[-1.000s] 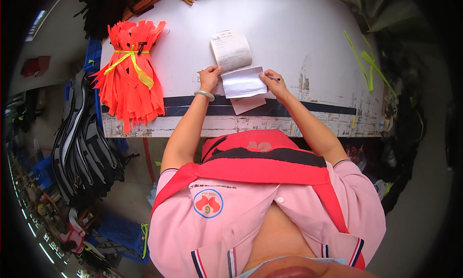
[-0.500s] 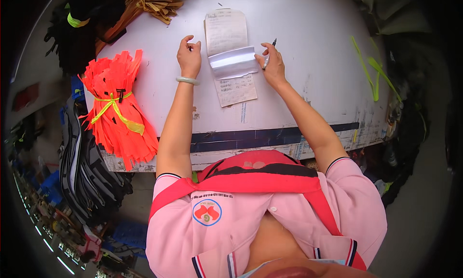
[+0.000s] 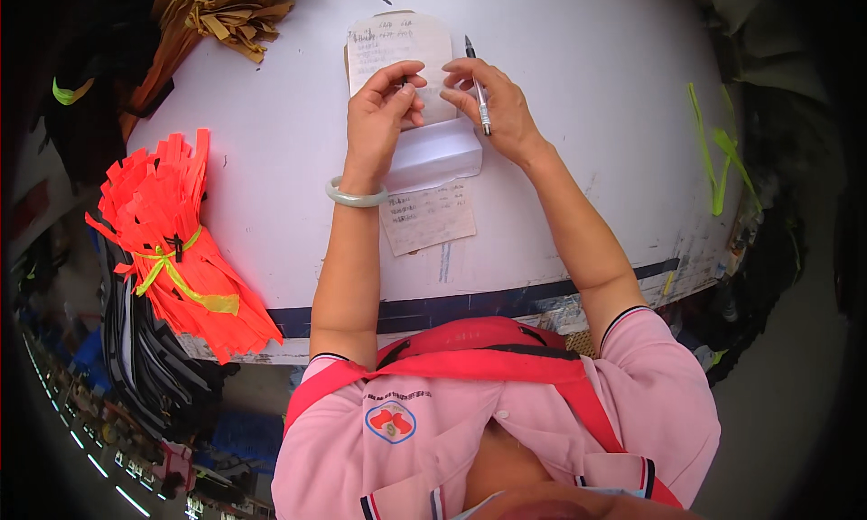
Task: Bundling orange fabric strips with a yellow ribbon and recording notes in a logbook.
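A pen [image 3: 480, 91] with a black end and a pale barrel lies across the fingers of my right hand [image 3: 506, 114], which grips it above the pad. Beside it, with a small gap between, my left hand [image 3: 377, 123] has its fingers curled together. A tiny dark bit shows between those fingertips, too small to make out. Under both hands is a notepad [image 3: 397, 34] with handwritten lines. A folded white sheet [image 3: 438, 154] crosses its lower part, and another written page [image 3: 429, 218] shows below that.
A bundle of bright orange strips [image 3: 172, 240] tied with yellow ribbon lies on the white table [image 3: 578, 87] at the left. Brown strips [image 3: 230, 14] and black material [image 3: 99, 60] sit at the far left. Green-yellow ribbons [image 3: 718, 159] lie near the right edge.
My left hand has moved right, over the pad and close to my right hand. The pen stays in my right hand, now over the pad's right edge. The whole view has shifted somewhat.
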A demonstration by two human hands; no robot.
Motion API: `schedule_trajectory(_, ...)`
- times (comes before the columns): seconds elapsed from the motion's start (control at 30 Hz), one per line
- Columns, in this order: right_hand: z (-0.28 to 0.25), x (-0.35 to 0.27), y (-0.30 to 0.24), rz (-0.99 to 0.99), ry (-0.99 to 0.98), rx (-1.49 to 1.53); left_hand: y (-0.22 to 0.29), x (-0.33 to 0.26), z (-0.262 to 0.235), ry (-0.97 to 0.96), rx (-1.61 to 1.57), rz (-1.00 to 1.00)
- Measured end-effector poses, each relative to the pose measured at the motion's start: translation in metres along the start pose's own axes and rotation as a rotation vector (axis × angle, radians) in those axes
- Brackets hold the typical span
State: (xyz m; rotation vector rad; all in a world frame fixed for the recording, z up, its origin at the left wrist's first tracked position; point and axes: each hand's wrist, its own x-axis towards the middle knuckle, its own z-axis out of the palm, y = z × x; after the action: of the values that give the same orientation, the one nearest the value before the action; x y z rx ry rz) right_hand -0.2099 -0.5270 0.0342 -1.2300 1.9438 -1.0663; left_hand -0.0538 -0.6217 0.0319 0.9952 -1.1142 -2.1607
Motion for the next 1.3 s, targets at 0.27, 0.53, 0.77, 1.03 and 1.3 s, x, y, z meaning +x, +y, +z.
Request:
schedule_trajectory(0.27, -0.018, -0.030, 0.044, 0.017, -0.130, -0.030, -0.026, -0.019, 0.021, -0.145, 0.343, 0.033)
schedule_trajectory(0.53, -0.088, 0.009, 0.089, 0.084, 0.153, -0.041, -0.063, 0.027, 0.088, -0.146, 0.836, 0.487)
schedule_trajectory(0.77, -0.110, 0.029, 0.106, -0.028, 0.467, -0.296, -0.083, 0.058, 0.102, -0.019, 1.101, 0.667)
schedule_trajectory(1.03, -0.041, 0.033, 0.076, -0.123, 0.379, 0.421, -0.076, 0.063, 0.102, -0.047, 1.095, 0.565)
schedule_trajectory(1.3, -0.035, 0.028, 0.079, 0.120, 0.380, 0.561, -0.076, 0.063, 0.094, -0.015, 0.963, 0.576)
